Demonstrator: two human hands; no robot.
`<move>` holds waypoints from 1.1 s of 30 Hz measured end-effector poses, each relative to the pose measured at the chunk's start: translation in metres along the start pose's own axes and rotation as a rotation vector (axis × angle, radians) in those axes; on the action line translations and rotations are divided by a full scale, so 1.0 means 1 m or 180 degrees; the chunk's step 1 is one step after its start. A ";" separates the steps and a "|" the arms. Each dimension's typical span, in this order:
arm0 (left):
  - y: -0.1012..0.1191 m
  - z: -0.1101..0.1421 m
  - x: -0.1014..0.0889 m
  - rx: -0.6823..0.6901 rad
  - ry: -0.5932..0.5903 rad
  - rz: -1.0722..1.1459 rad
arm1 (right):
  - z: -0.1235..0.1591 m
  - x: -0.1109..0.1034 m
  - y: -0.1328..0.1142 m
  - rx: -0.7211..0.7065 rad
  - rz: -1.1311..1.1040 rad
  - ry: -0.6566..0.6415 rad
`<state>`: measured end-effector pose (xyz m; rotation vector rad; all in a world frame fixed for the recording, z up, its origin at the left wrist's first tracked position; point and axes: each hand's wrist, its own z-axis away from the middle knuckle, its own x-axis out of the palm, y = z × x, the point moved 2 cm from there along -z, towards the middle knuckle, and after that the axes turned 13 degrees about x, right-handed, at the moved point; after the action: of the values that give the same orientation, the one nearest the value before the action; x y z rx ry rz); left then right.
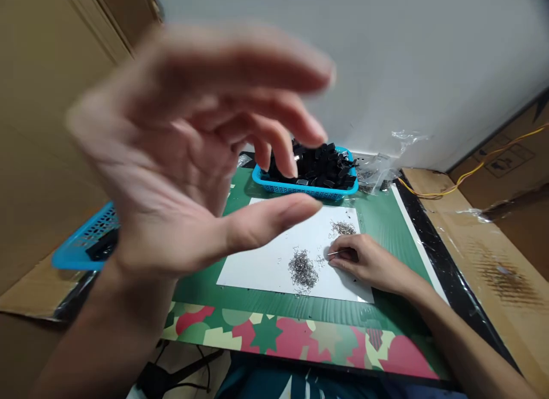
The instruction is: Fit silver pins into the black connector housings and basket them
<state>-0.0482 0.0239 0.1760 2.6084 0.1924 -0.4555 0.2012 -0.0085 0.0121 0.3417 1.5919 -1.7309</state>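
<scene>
Close to the camera, my left hand (189,153) is raised with its fingers curved and the thumb well apart from them; nothing is between them. My right hand (364,259) rests on a white sheet (257,267), thumb and fingers pinched round a thin, shiny metal piece (338,252) whose exact kind I cannot make out. Left of that hand lies a pile of tiny bent metal wire pieces (303,270), with a few strays between. A smaller heap of similar pieces (343,228) is just beyond the right fingers.
A blue basket (300,188) of black plastic parts stands behind the sheet, partly covered by my left hand. Another blue basket (77,253) is at the left. Clear plastic bags (377,173) lie by the wall. Cardboard (493,244) and a yellow cable (467,179) are at the right.
</scene>
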 end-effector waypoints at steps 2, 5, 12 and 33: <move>-0.003 0.002 0.006 0.0407 -0.0061 0.0237 | 0.000 -0.001 -0.002 -0.0001 -0.0054 -0.0023; -0.017 0.005 0.005 0.0461 -0.0137 -0.0108 | 0.000 0.002 -0.002 0.0009 -0.0037 0.0016; -0.083 0.020 -0.077 -0.0662 -0.1227 -0.2430 | -0.001 0.006 0.002 0.0068 -0.0084 0.0066; -0.162 0.104 -0.187 -0.2119 -0.2600 -0.2832 | 0.012 -0.006 0.001 0.0192 0.0477 -0.0394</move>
<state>-0.2875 0.1049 0.0849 1.4180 1.0098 -1.4054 0.2093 -0.0182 0.0171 0.3666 1.3927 -1.6550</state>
